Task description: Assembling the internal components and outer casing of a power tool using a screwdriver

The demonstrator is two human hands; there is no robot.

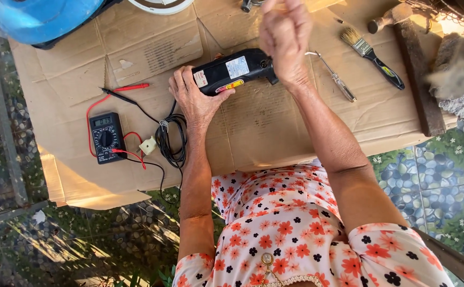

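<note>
A black power tool body (232, 70) with white and yellow labels lies on a sheet of cardboard (264, 122). My left hand (192, 98) grips its near end, thumb along the underside. My right hand (285, 32) hovers over the tool's far end with the fingers curled together; whether it pinches something small is not visible. The tool's black cord (172, 139) lies coiled just below my left wrist.
A black multimeter (106, 136) with red and black leads lies left. A screwdriver (338, 79), a paintbrush (371, 55) and a hammer (412, 64) lie right. A blue round object (43, 18) sits top left. Patterned pebble tiles lie below the cardboard.
</note>
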